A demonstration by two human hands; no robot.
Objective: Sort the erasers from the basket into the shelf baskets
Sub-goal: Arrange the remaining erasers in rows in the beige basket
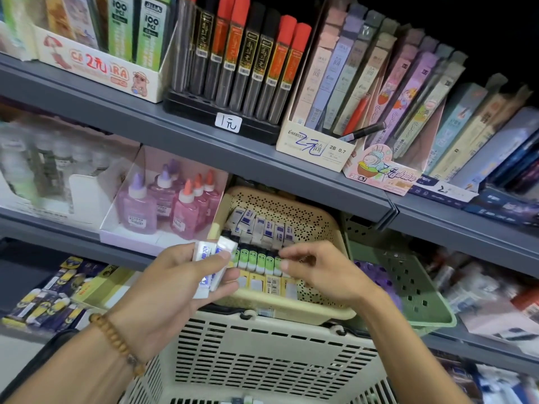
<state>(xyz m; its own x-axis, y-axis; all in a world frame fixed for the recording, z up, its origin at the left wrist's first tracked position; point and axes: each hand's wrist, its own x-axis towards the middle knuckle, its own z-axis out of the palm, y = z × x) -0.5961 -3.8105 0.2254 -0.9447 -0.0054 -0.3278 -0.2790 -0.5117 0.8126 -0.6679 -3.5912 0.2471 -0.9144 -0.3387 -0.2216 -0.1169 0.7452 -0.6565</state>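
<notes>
Nearest the camera sits a cream slatted shopping basket (pixel 262 368), with a few erasers just visible at its bottom edge. Above it, the left hand (pixel 175 287) — a beaded bracelet (pixel 116 342) on its wrist — grips a small stack of white erasers (pixel 211 263), thumb across them. The right hand (pixel 320 272) holds nothing; its fingers are loosely curled, fingertips hovering over the green erasers (pixel 256 262). Those lie in a beige perforated shelf basket (pixel 315 228), between a row of white-and-blue erasers behind and yellow ones in front. A green basket (pixel 408 287) stands just beside it on the right, pink and purple glue bottles (pixel 169 208) on the left. Farther up, the shelf (pixel 204 132) carries boxes of pencil leads.
</notes>
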